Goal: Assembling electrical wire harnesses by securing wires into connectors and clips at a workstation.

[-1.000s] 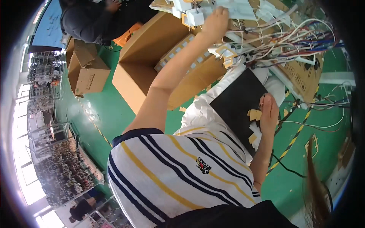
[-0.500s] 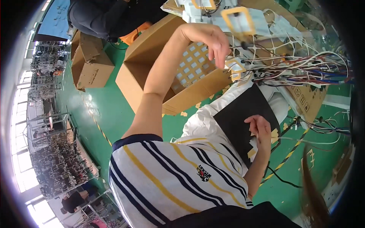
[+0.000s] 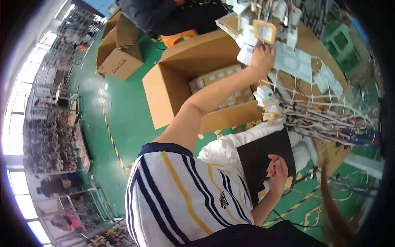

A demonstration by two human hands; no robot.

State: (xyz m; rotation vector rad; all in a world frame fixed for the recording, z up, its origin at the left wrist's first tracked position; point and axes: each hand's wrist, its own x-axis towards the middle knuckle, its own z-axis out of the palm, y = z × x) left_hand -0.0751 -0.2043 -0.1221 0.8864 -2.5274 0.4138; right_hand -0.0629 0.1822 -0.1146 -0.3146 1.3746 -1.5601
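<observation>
My left hand (image 3: 263,59) reaches out to the cluttered work surface, its fingers closed at the dark cable below a white piece with a yellow-orange frame (image 3: 264,32). The fingertips partly hide this cable. White rectangular plates (image 3: 293,61) lie just right of that hand. My right hand (image 3: 277,173) is held over my lap with fingers loosely bent and apart, and nothing shows in it. Beneath it a black sheet (image 3: 263,154) covers my lap, with small pale yellow scraps (image 3: 286,183) beside the hand. Another yellow-framed piece (image 3: 271,109) hangs near the cable bundle.
A large open carton (image 3: 156,96) holding rows of white and brown pieces stands left of the surface. Bundled cables (image 3: 329,123) spread rightward. A smaller carton (image 3: 121,61), a seated person in dark clothes (image 3: 181,16) and a green stool (image 3: 339,43) are farther off.
My left hand has moved up and right from above the carton to the cable by the yellow-framed piece. My right hand stays over the black sheet. The whole view has shifted.
</observation>
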